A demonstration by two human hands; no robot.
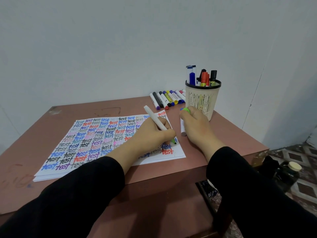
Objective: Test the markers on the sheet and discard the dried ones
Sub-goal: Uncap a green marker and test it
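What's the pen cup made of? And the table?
The cup looks like plastic, matte cream with a black rim: thin moulded slits run down its wall. The table is probably painted or laminated wood: its reddish-brown top is smooth and scuffed.

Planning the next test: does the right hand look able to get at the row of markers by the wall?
Probably yes: the row of markers lies on bare table just beyond the right hand, though it grips a green cap.

Long black sleeves (82, 191) cover both arms to the wrists.
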